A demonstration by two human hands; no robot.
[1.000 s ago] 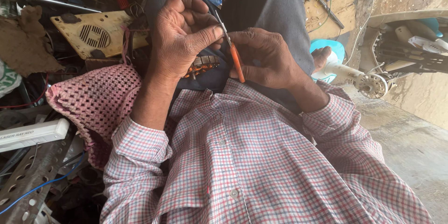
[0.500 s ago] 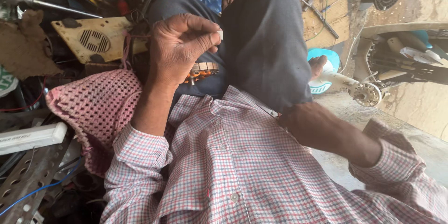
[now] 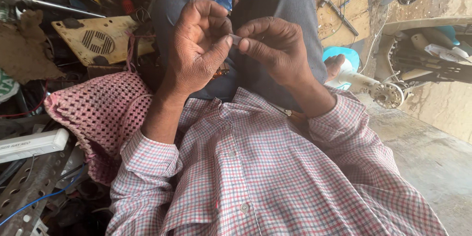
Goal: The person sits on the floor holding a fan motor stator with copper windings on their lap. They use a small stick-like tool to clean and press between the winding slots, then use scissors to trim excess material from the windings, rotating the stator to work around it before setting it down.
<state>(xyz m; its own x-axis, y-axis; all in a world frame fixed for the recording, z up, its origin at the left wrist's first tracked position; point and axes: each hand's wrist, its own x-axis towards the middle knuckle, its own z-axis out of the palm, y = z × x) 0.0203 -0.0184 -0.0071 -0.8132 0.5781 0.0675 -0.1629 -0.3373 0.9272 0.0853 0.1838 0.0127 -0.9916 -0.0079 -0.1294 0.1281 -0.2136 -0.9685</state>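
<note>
head view, looking down, and the left hand (image 3: 196, 52) is curled up in front of the chest, fingers folded in, its thumb tip pressed against a small pale piece (image 3: 235, 39) that sits right between the two hands. the right hand (image 3: 275, 49) comes in from the other side, thumb and forefinger closed on the same little piece, the remaining fingers bent over the top. so both hands are pinching it, fingertips almost touching, above the lap; what the piece is exactly is too small to tell. just under the left hand a bit of brownish part (image 3: 221, 71) peeks out against the dark trousers (image 3: 275, 10), the knees drawn up behind the hands. both forearms run back into rolled cuffs of a checked shirt (image 3: 255, 167) in red, blue and white, buttons down the front. moving out to the left, a pink woven bag (image 3: 93, 113) lies just beside the left arm, and beyond it a yellowish panel with a round grille (image 3: 98, 42) rests among tangled scrap. a white strip (image 3: 29, 145) and a perforated metal bar (image 3: 24, 192) with a blue wire lie at the lower left. out to the right, a light-blue item (image 3: 344, 54) sits near a foot, and a white motor shaft with a toothed end (image 3: 378, 91) lies on the concrete floor (image 3: 432, 167).
</note>
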